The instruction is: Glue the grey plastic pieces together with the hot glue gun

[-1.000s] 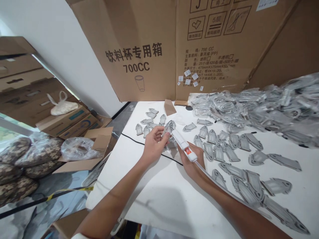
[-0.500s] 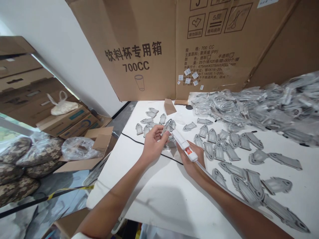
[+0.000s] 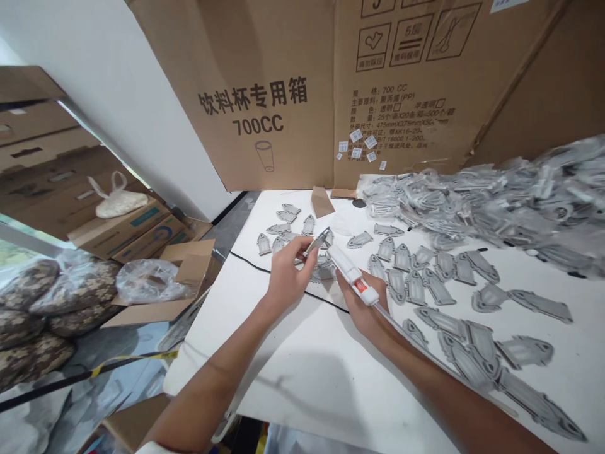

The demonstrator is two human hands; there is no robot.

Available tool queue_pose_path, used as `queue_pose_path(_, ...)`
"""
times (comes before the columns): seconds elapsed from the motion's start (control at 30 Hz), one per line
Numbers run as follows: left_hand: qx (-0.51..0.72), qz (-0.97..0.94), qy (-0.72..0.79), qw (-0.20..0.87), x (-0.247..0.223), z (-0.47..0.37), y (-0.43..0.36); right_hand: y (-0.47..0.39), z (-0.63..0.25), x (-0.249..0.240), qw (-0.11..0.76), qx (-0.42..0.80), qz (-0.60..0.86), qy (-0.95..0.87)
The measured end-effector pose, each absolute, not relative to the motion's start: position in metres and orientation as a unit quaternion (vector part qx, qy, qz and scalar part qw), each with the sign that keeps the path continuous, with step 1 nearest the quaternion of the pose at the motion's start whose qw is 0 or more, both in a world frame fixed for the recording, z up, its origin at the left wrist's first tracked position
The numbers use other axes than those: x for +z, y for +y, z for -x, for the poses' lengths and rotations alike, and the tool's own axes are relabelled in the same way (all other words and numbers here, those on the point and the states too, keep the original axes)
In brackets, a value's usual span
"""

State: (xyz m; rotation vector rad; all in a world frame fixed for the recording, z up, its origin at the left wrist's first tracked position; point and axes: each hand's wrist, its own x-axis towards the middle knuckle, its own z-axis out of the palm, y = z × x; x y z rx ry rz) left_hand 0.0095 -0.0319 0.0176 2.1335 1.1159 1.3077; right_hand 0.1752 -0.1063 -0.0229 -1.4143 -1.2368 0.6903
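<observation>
- The gray part is small and flat, with a pointed end and a thin edge turned partly toward the camera; its finer detail is too small to tell.
- The white tool has a long, slim body with a red-orange patch near its rear end, where a pale cord comes out.
- The left hand is closed to a narrow pinch on the gray part, which sticks out beyond the thumb and fingertips, tilted up and to the right, above the table.
- The right hand is wrapped around the white tool. The body lies along the upper side of this hand, and its front end points up and left toward the gray part, near it; whether the two touch I cannot tell.
- The cord runs back along the right forearm.
- Loose gray pieces like the held one lie flat on the table, some beyond the left hand and many more to the right of the right hand.
- A heap of bagged pieces lies at the far right, in front of a large cardboard box.
</observation>
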Motion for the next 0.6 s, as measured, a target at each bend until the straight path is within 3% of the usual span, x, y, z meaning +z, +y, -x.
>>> queue_pose_path(0.23,0.447,-0.807,0.376,0.089,0.0182,-0.0029,-0.0260,-0.1045,-0.1752,-0.0145,0.523,0.321,0.604,-0.509)
queue_pose_path(0.5,0.466,-0.728,0.475,0.167,0.0170,-0.0051,-0.0271,-0.1062,-0.1729,-0.0135,0.538,0.329,0.577,-0.519)
queue_pose_path(0.6,0.490,-0.674,0.496,0.245,0.0188,-0.0050,-0.0247,-0.1082,-0.1720,-0.0108,0.550,0.314,0.566,-0.528)
